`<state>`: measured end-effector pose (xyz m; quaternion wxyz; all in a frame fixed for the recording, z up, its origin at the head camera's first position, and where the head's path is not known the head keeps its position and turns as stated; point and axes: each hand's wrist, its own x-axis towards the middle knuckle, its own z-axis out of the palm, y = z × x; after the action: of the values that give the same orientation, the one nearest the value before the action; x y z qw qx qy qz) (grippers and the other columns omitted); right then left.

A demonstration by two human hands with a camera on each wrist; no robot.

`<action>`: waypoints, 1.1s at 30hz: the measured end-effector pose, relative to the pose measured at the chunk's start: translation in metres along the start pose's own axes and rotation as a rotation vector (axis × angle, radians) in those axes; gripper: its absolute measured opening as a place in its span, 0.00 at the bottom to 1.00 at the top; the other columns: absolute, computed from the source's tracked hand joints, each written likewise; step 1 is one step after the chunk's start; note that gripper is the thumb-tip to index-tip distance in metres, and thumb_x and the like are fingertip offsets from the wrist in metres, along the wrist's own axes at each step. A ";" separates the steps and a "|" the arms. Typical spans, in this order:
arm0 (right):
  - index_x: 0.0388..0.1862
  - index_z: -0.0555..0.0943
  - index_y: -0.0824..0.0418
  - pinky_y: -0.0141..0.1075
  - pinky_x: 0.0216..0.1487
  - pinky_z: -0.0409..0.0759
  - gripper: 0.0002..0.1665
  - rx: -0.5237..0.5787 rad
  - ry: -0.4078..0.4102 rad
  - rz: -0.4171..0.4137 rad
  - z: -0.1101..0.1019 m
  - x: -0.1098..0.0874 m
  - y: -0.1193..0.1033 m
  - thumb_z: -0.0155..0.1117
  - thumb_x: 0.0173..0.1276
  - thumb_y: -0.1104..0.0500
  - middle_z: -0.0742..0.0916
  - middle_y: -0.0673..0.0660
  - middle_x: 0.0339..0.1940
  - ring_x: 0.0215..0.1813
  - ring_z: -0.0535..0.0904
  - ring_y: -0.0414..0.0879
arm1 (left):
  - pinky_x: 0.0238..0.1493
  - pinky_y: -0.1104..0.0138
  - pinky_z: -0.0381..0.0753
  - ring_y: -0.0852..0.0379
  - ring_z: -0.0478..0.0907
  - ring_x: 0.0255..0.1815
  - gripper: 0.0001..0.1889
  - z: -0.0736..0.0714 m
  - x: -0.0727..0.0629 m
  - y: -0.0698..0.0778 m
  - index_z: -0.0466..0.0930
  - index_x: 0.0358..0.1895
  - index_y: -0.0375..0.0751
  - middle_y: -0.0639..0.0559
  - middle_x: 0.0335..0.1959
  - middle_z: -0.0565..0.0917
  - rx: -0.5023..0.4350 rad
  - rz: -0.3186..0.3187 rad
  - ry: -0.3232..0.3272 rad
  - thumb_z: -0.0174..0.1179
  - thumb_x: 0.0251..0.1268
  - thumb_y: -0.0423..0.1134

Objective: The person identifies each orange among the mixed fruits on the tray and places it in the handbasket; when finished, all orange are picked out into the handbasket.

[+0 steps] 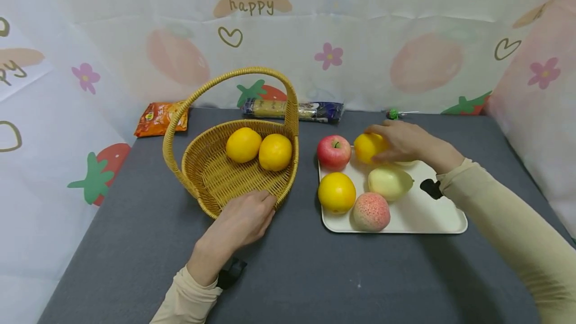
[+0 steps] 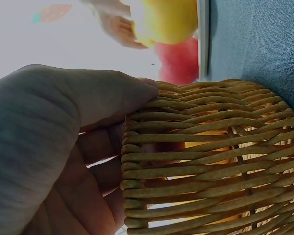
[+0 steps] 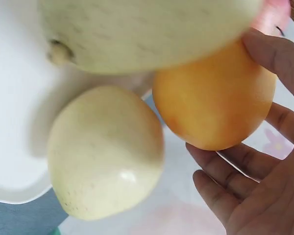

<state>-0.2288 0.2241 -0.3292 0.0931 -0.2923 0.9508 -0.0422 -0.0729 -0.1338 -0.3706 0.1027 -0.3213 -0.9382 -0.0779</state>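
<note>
My left hand (image 1: 245, 216) grips the near rim of a yellow wicker basket (image 1: 234, 179), thumb on the outer weave in the left wrist view. Two oranges (image 1: 243, 145) lie at the back inside it. Over the far edge of a white tray (image 1: 434, 214), my right hand (image 1: 402, 141) holds another orange (image 3: 213, 98) between thumb and fingers. Close by are a pale green oval fruit (image 1: 390, 183) with a stem stub and a rounder cream-coloured fruit (image 3: 105, 154), mostly hidden by the hand in the head view.
An apple (image 1: 334, 152), one more orange (image 1: 337, 192) and a pink peach (image 1: 371, 211) line the tray's left side. Along the back wall lie an orange snack bag (image 1: 157, 120), a long dark-ended packet (image 1: 294, 110) and a green lollipop (image 1: 393, 114). The basket's tall handle (image 1: 252, 70) arches upward.
</note>
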 end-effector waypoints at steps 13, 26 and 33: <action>0.64 0.75 0.52 0.52 0.46 0.77 0.36 0.072 0.124 -0.012 -0.029 -0.020 -0.017 0.73 0.55 0.49 0.79 0.66 0.53 0.49 0.75 0.57 | 0.29 0.66 0.77 0.59 0.74 0.26 0.06 0.000 0.000 0.000 0.77 0.30 0.45 0.55 0.24 0.75 -0.016 -0.001 -0.012 0.63 0.63 0.36; 0.62 0.78 0.54 0.42 0.43 0.73 0.35 0.054 0.228 -0.203 -0.049 -0.025 -0.057 0.74 0.53 0.51 0.80 0.59 0.46 0.44 0.73 0.51 | 0.29 0.64 0.78 0.58 0.75 0.26 0.05 0.001 0.000 0.000 0.77 0.30 0.44 0.55 0.24 0.76 -0.003 -0.004 -0.004 0.63 0.63 0.36; 0.64 0.77 0.53 0.43 0.46 0.74 0.37 0.047 0.227 -0.318 -0.058 -0.012 -0.099 0.73 0.54 0.47 0.80 0.60 0.49 0.47 0.74 0.51 | 0.29 0.64 0.78 0.58 0.75 0.26 0.06 0.001 0.000 0.001 0.76 0.29 0.45 0.55 0.23 0.75 0.009 -0.004 0.007 0.63 0.63 0.36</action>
<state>-0.1764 0.1510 -0.2570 -0.0160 -0.4301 0.8957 -0.1112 -0.0725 -0.1333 -0.3716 0.1072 -0.3188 -0.9387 -0.0752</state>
